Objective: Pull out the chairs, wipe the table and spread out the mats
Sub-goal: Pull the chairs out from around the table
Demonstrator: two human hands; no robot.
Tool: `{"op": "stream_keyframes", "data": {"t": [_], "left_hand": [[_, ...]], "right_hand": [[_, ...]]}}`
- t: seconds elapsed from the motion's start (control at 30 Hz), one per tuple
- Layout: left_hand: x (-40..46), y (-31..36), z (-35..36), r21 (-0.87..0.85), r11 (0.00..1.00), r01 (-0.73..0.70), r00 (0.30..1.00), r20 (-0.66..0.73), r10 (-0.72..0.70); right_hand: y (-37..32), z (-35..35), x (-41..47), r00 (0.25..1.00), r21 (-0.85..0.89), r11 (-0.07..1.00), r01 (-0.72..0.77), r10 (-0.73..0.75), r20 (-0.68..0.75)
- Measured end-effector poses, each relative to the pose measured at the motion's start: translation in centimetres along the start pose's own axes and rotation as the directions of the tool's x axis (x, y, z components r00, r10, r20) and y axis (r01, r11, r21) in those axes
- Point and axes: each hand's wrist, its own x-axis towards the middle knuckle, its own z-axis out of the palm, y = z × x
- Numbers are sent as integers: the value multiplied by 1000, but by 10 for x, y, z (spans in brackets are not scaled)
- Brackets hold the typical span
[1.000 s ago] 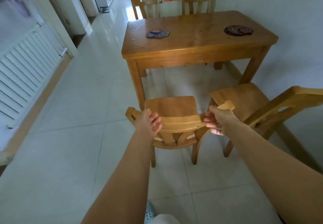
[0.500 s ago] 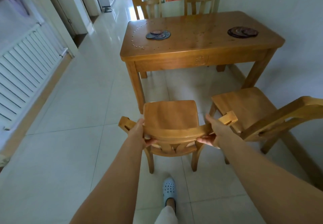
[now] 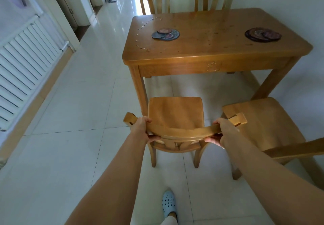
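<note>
While my left hand (image 3: 140, 128) and right hand (image 3: 226, 133) grip its curved top rail, the wooden chair (image 3: 175, 117) stands clear of the desk (image 3: 210, 49).
Fingers (image 3: 211, 139) wrapped tight; seat honey-toned, smooth, bare.

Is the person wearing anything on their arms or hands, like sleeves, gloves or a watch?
Nothing shows. The left hand and right hand are bare, without gloves or rings in view, and both forearms are uncovered up to the frame edge: no sleeve, watch or bracelet.
</note>
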Motion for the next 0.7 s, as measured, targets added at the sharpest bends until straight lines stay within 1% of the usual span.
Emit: {"op": "stream_keyframes", "data": {"t": [0.27, 0.43, 0.7], "left_hand": [[61, 80, 50, 28, 1000, 9, 999, 32, -10], [90, 113, 77, 4, 1000, 28, 997, 66, -28], [135, 168, 125, -21, 999, 27, 999, 43, -26]], "right_hand": [[-79, 57, 48, 1000, 13, 1000, 3, -3, -23], [-117, 80, 75, 999, 5, 1000, 30, -30, -12], [-186, 119, 113, 999, 15, 999, 49, -49, -8]]}}
